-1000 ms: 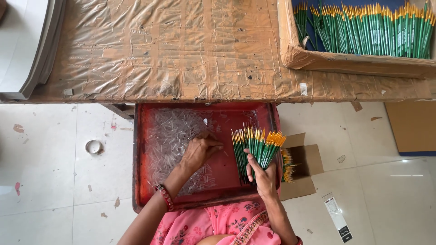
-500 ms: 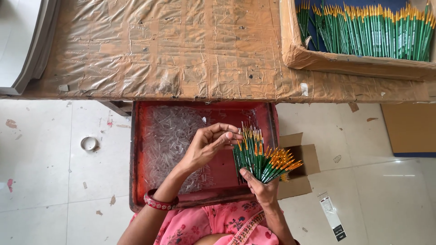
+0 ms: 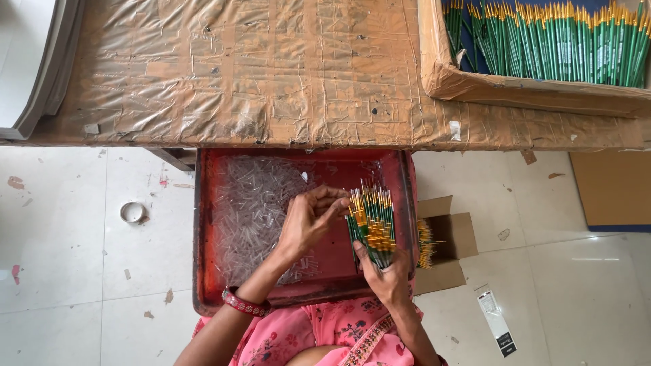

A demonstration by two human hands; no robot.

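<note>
Pale floor tiles point(image 3: 61, 271), scuffed and speckled, spread under everything, with a small roll of tape point(image 3: 133, 212) lying off to one side. Nearest, the person sits in pink flowered clothing with a red tray point(image 3: 203, 271) on the lap. A red bangle point(image 3: 243, 304) circles the left wrist. The right hand point(image 3: 388, 278) is clenched round a bundle of green paintbrushes point(image 3: 371, 220), grasping them at the lower end so the yellow-banded tips fan upward over the tray's right half. The left hand point(image 3: 308, 218) reaches across, its fingertips point(image 3: 339, 203) pinched at the top of the bundle; whether anything small sits in that grip I cannot tell. Beneath the left hand, a heap of clear plastic tubes point(image 3: 254, 210) fills the tray's left half. Just beside the tray on the right, a small open cardboard box point(image 3: 451, 237) on the floor holds more brushes. A flat printed packet point(image 3: 497, 324) lies on the tiles near it. Farther off, the worktop point(image 3: 271, 74), wrapped in crinkled brown tape, carries a large cardboard box point(image 3: 488, 85) packed with rows of green brushes point(image 3: 563, 41).
</note>
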